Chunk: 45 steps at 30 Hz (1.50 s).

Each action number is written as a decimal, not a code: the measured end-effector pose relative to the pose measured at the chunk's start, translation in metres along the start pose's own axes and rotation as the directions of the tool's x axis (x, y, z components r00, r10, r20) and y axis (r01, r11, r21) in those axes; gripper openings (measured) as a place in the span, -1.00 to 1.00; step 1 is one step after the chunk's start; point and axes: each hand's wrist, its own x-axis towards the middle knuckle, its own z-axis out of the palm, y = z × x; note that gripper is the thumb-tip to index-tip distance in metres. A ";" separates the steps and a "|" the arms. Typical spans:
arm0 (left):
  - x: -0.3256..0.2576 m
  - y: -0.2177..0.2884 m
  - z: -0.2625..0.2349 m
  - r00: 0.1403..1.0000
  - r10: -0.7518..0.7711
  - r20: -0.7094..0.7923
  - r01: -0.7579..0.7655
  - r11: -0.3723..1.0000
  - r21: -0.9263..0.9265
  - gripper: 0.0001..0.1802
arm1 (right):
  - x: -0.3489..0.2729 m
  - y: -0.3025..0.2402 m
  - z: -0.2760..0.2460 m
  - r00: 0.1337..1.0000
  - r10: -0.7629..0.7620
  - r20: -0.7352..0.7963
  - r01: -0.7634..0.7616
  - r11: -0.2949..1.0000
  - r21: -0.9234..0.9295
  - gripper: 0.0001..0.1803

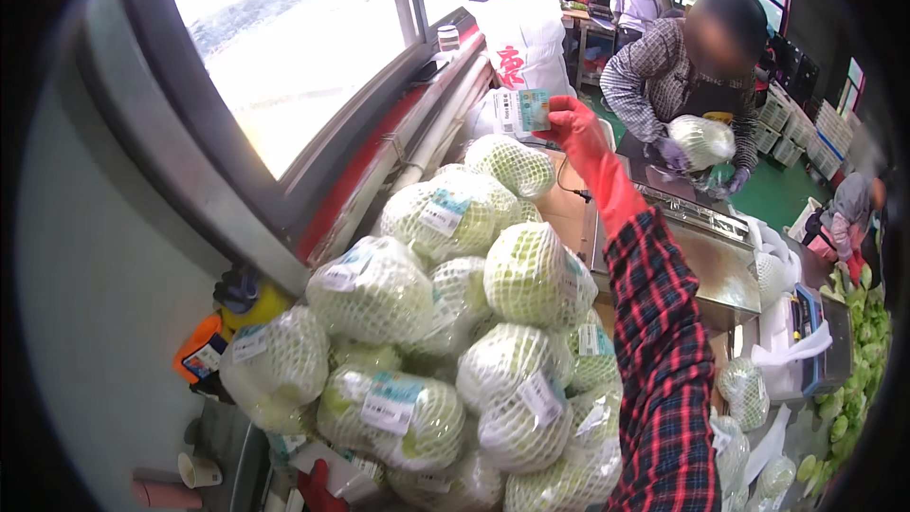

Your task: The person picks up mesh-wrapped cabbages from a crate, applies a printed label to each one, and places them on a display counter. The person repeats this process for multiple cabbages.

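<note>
My right hand (578, 133), in a red rubber glove, reaches forward above the pile. Between its thumb and fingertips it pinches a white and teal printed label (519, 112). Below it are heaped several pale green heads of what look like cabbage (370, 289), each in white foam netting, many with a label on top. The small round head (512, 164) at the far end lies closest under the label. My left hand (319, 485), also red-gloved, shows only in part at the lower edge, against a white flat-sided thing (346, 474). Its fingers are mostly hidden.
Across the metal-edged bench (730, 265), a co-worker (682, 76) in purple gloves holds a wrapped head (701, 142). A white sack (526, 38) stands by the window. Loose green leaves (858, 351) and a blue-edged box (806, 332) lie right; an orange container (201, 351) left.
</note>
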 end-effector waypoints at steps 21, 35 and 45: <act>-0.009 0.028 0.016 0.982 -0.107 -0.155 0.172 0.851 0.496 -0.41 | 0.058 0.151 -0.070 0.998 -0.024 -0.063 -0.058 0.157 -0.986 -0.68; 0.004 -0.010 -0.036 0.968 -0.163 -0.192 0.247 0.762 0.598 -0.51 | 0.055 0.194 -0.086 0.988 -0.139 0.074 0.050 -0.170 -0.984 -0.14; 0.001 0.006 -0.019 0.966 -0.193 -0.173 0.257 0.795 0.549 -0.47 | 0.042 0.170 -0.073 0.868 -0.279 0.411 0.177 -0.600 -0.781 -0.38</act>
